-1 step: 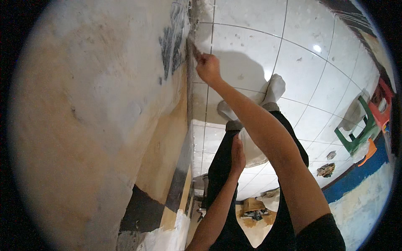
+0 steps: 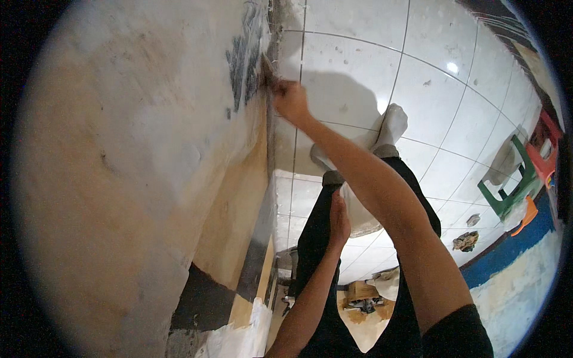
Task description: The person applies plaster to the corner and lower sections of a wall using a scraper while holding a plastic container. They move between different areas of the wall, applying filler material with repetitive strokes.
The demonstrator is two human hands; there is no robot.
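My right hand (image 2: 290, 100) is closed around the handle of a putty knife (image 2: 267, 70). Its blade meets the wall (image 2: 143, 143) low down, beside a dark patch (image 2: 241, 71) streaked with white filler. Lower in the view, my left hand (image 2: 340, 222) grips the side of a whitish, rounded container (image 2: 360, 216) between my legs. My right forearm covers part of that container, and its contents cannot be made out.
White floor tiles (image 2: 352, 56) run along the wall's foot. My feet in light socks (image 2: 392, 122) stand on them. At the right are a green plastic stool (image 2: 513, 179), a red one (image 2: 544, 149) and a crumpled lump (image 2: 465, 241). A cardboard box (image 2: 362, 291) lies behind my legs.
My right hand has shifted slightly left, bringing the putty knife from the wall's foot onto the wall face. My left hand and the container keep their place.
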